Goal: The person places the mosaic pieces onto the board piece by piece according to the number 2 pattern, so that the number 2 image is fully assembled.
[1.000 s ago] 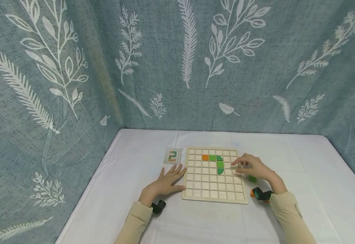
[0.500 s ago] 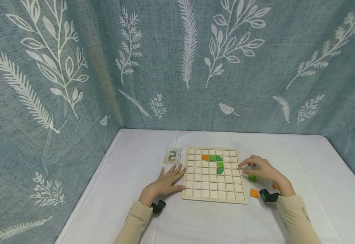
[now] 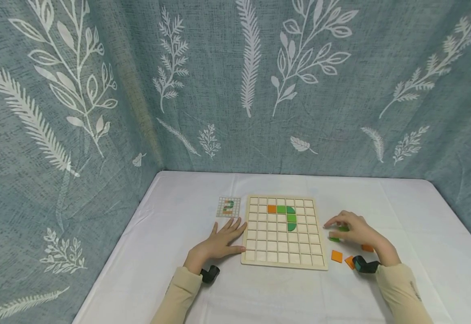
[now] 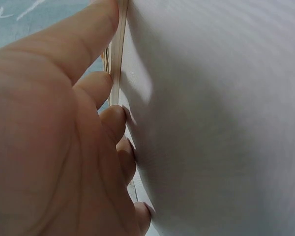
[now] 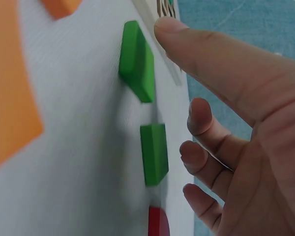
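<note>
Right hand (image 3: 354, 227) hovers above green square tiles (image 5: 137, 64), thumb and fingers parted, gripping nothing!
Left hand (image 3: 219, 241) lies spread against the wooden grid board (image 3: 272, 236), at its left edge; the near-square board sits flat, side edges running away from the person, its tile row (image 3: 281, 209) pointing rightward, then bending nearward.

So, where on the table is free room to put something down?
The table is bare left of the card and left hand, between board and curtain, and before the board between the sleeves. Crowded: right of the board, where orange tiles and green tiles lie by the right hand.
</note>
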`<state>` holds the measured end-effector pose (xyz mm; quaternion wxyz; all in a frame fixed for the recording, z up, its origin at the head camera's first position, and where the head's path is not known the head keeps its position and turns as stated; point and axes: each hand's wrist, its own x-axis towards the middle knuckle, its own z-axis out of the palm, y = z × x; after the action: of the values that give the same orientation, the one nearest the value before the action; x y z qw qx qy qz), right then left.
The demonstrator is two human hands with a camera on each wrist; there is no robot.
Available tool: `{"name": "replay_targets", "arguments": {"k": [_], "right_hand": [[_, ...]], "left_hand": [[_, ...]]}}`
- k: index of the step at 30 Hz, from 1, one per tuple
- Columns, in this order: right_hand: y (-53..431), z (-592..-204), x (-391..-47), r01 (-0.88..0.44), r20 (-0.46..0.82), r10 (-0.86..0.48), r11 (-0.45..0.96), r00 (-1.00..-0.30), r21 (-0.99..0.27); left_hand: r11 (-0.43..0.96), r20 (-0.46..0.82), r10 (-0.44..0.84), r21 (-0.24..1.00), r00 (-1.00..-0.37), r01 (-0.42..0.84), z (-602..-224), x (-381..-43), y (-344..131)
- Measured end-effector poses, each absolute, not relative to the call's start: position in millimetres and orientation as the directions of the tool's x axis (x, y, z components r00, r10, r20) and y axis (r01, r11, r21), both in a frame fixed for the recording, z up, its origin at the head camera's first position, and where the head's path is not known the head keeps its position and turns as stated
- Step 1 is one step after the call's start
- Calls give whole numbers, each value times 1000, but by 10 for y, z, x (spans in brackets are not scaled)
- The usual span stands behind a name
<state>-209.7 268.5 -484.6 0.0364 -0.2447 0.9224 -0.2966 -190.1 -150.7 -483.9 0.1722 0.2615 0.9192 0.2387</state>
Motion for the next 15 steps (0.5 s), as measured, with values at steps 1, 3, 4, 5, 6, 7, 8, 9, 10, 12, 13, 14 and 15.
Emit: {"name": "replay_targets", "arguments": {"k": [1,3,4,5,6,7,8,9,10,12,13,14,15], "right_hand": [[2695,-4852,-2088,-427,76,-470,711,-880,-559],[2709,-4856,-2068,-414,68,-455,726,-888,-549],[2718,-4859,-2061,-408,61,-450,734,-891,-543],[2725,-4862,-2054,-401,56,-442,743,-895,-535],[2734,-4863,-2047,-394,49,-436,753,-899,-528],[2742,-4863,-2039,-380,41,-423,763,-905,-522],[2750,-4862,-2032,-375,36,-418,770,-908,-516],[2757,-4860,-2024,-371,34,-413,775,-910,-512],[2766,-4860,-2016,-366,30,-409,779,-912,-508],[2780,-4860,-2002,-366,30,-408,783,-913,-503],[2785,-4860,-1996,-366,31,-406,784,-913,-502],[2791,-4861,-1991,-364,30,-404,785,-914,-502],[2797,-4862,-1986,-361,30,-402,785,-915,-504]], "left_hand": [[750,-192,562,527,-804,399,-4841,-1900,-1507],[753,-194,561,523,-805,398,-4840,-1900,-1506],[755,-196,560,521,-805,398,-4840,-1900,-1505],[756,-198,560,519,-804,399,-4839,-1901,-1504],[757,-200,561,516,-803,400,-4837,-1901,-1502],[757,-202,562,516,-802,401,-4834,-1901,-1500],[756,-203,564,517,-801,401,-4830,-1900,-1499],[755,-204,565,518,-799,402,-4826,-1899,-1497],[754,-204,567,519,-798,403,-4824,-1898,-1497],[752,-202,569,520,-797,404,-4822,-1896,-1497],[751,-201,570,520,-797,406,-4824,-1896,-1498],[751,-201,571,520,-796,407,-4824,-1897,-1498],[751,-201,570,520,-797,407,-4825,-1897,-1498]]}}
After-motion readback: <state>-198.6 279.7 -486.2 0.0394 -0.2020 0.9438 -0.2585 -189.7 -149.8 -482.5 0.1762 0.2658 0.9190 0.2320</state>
